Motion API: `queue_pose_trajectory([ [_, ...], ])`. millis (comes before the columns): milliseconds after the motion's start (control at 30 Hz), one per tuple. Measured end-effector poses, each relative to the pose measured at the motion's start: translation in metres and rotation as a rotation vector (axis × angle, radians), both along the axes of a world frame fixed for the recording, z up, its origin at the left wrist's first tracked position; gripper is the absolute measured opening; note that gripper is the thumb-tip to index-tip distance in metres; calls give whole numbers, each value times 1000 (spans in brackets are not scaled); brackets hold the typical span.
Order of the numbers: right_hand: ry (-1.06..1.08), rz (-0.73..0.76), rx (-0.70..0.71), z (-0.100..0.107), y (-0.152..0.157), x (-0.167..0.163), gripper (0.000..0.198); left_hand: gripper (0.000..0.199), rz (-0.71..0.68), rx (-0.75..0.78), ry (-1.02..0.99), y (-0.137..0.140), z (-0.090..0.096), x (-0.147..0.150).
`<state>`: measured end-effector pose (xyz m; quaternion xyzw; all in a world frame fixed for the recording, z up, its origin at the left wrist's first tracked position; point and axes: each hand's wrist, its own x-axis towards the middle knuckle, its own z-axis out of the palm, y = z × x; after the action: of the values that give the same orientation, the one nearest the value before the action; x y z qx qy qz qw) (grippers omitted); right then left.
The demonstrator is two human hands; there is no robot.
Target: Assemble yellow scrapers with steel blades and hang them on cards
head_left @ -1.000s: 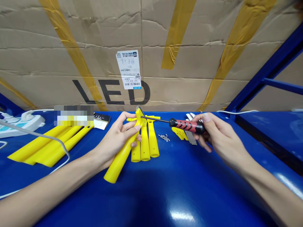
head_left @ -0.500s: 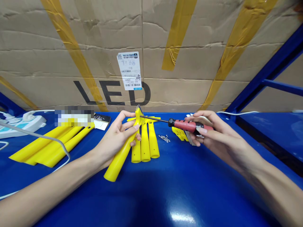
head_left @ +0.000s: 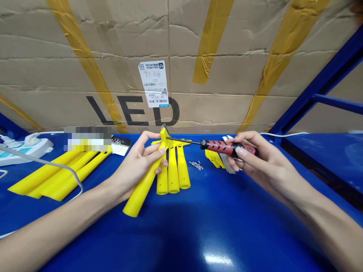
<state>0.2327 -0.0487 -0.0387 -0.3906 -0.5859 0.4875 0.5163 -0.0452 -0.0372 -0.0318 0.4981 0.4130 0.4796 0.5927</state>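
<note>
My left hand [head_left: 149,155] is closed round a yellow plastic scraper [head_left: 141,186], tilted with its head up and its hollow handle end down toward me. A thin blade edge shows at the top of that head. In my right hand [head_left: 253,155] is a screwdriver [head_left: 219,146] with a red and black handle, held level. Its shaft points left and the tip meets the scraper's head; the screw there is too small to make out. Behind the held scraper, several yellow scraper handles [head_left: 173,175] lie side by side. Small screws [head_left: 196,165] lie in a loose pile right of them.
Yellow small parts [head_left: 214,158] and grey flat blades [head_left: 227,164] lie near my right hand. At left are more yellow handles [head_left: 61,173], a black and white packet [head_left: 121,144], a power strip [head_left: 25,151] and a grey cable [head_left: 64,166]. A cardboard box [head_left: 187,45] stands behind the blue table [head_left: 181,234].
The screwdriver's handle has turned in my right hand, with the fingers shifted on it. The tip stays at the scraper's head. My left hand keeps its hold.
</note>
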Motion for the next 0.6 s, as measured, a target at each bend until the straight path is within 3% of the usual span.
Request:
queue_pose_trajectory([
  [67,-104,-75,35,-2,0,-1,20,28,-5,10,6,0,1,0],
  [167,-154,-151,38,-2,1,-3,27,28,-12,15,11,-2,3,1],
  [333,-25,-13,17,2,-3,-2,30,31,17,7,14,-1,4,0],
  [433,-157,-55,56,-1,-2,-2,20,31,14,-5,9,-1,4,1],
  [500,-222,-117,50,-3,-1,-3,27,31,7,-9,5,-1,4,1],
  [600,-137,-97,4,-2,-1,-4,24,29,5,1,2,0,3,0],
])
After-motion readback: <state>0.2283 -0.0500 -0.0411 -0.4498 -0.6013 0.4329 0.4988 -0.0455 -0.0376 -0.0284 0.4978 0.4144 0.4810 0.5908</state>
